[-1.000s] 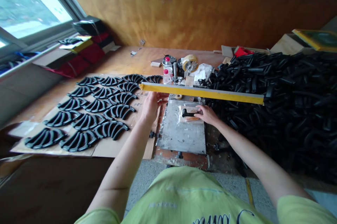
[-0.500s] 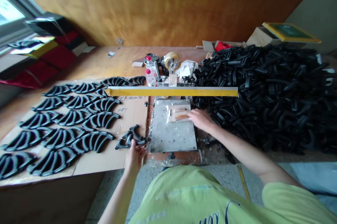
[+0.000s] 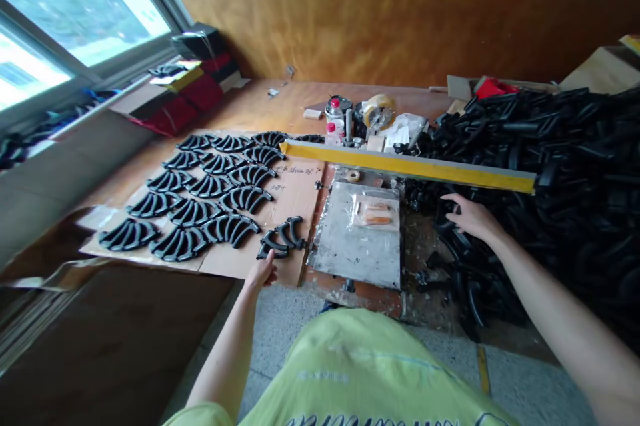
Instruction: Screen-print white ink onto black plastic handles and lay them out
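Note:
My left hand (image 3: 263, 271) pinches the near end of a black curved handle (image 3: 274, 251) at the front of the cardboard. Just beyond it, touching or nearly so, lie a couple more black curved handles (image 3: 290, 233). My right hand (image 3: 474, 218) is over the left edge of a big heap of black handles (image 3: 565, 226), fingers stretched and apart, with nothing visibly held. Between the hands is a grey metal plate (image 3: 345, 253), with a clear-wrapped pad bearing orange-brown pieces (image 3: 377, 213) on it.
Rows of black handles (image 3: 193, 213) cover the cardboard sheet (image 3: 295, 189) at left. A yellow-edged bar (image 3: 410, 165) spans above the plate's far end. Behind it stand red-capped bottles (image 3: 335, 121) and a tape roll (image 3: 379, 113). Boxes (image 3: 195, 96) sit by the window.
The view has swung left. My right hand has left the wrapped pad and moved right to the heap. My left hand has shifted left, away from the plate, staying at the front handle.

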The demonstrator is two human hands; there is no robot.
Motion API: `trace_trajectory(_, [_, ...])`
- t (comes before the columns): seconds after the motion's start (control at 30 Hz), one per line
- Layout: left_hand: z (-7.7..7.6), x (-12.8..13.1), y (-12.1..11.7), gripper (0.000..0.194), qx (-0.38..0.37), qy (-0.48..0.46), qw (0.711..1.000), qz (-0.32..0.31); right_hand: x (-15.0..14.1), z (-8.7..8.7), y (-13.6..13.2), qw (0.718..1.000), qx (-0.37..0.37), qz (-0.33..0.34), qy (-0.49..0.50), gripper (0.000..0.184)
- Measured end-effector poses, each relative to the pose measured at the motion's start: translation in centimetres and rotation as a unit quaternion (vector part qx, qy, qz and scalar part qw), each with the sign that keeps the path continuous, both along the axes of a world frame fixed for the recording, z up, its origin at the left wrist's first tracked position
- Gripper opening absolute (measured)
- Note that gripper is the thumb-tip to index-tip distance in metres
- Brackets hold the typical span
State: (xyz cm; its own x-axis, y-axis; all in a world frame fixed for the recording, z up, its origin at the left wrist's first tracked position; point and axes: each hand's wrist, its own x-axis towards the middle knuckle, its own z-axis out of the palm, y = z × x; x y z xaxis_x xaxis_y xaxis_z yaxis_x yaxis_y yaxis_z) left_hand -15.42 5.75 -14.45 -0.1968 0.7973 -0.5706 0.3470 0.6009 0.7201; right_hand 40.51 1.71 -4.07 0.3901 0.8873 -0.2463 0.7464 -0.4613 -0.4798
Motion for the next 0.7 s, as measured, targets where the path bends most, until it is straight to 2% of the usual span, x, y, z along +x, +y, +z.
trace_trajectory(0.07, [1.3, 0.7, 0.9, 0.043, -0.005, 0.024, 1.000, -0.012, -3.4, -0.7, 1.4, 0.979, 0.059, -0.013, 0.196, 0.021])
trace_trajectory(0.1, [2.1, 1.4, 1.6, 0.043, 0.005, 0.028, 0.999, -0.019, -5.2, -1.4, 2.2, 0.963, 0.076, -0.021, 0.258, 0.018])
trace_trajectory(0.17, [4.0, 3.7, 3.1, 0.042, 0.047, 0.022, 0.998, -0.041, -8.7, -2.9, 3.7, 0.955, 0.090, -0.023, 0.283, 0.018])
trace_trajectory(0.23, [6.4, 6.6, 4.5, 0.042, 0.107, -0.001, 0.992, -0.074, -11.4, -4.2, 4.8, 0.971, 0.106, 0.029, 0.211, 0.017])
trace_trajectory(0.3, [9.3, 9.4, 5.7, 0.043, 0.171, -0.037, 0.979, -0.103, -13.1, -4.7, 5.3, 0.980, 0.141, 0.108, 0.091, 0.018])
trace_trajectory(0.37, [12.4, 11.8, 6.4, 0.045, 0.235, -0.084, 0.962, -0.115, -14.0, -4.8, 5.3, 0.970, 0.174, 0.168, -0.029, 0.021])
trace_trajectory(0.43, [15.4, 13.7, 6.9, 0.046, 0.298, -0.142, 0.938, -0.108, -14.8, -4.7, 5.1, 0.955, 0.189, 0.199, -0.112, 0.027])
trace_trajectory(0.5, [17.9, 15.4, 7.2, 0.047, 0.345, -0.207, 0.911, -0.091, -15.7, -5.0, 5.0, 0.941, 0.193, 0.239, -0.144, 0.039])
trace_trajectory(0.57, [19.8, 16.9, 7.5, 0.049, 0.359, -0.260, 0.893, -0.081, -16.7, -5.6, 5.2, 0.926, 0.194, 0.292, -0.140, 0.050])
trace_trajectory(0.63, [20.8, 18.0, 7.6, 0.051, 0.356, -0.288, 0.885, -0.081, -17.5, -6.2, 5.3, 0.915, 0.191, 0.335, -0.119, 0.053])
trace_trajectory(0.7, [21.1, 18.2, 7.3, 0.052, 0.352, -0.293, 0.885, -0.083, -17.3, -6.4, 5.4, 0.913, 0.193, 0.348, -0.087, 0.053])
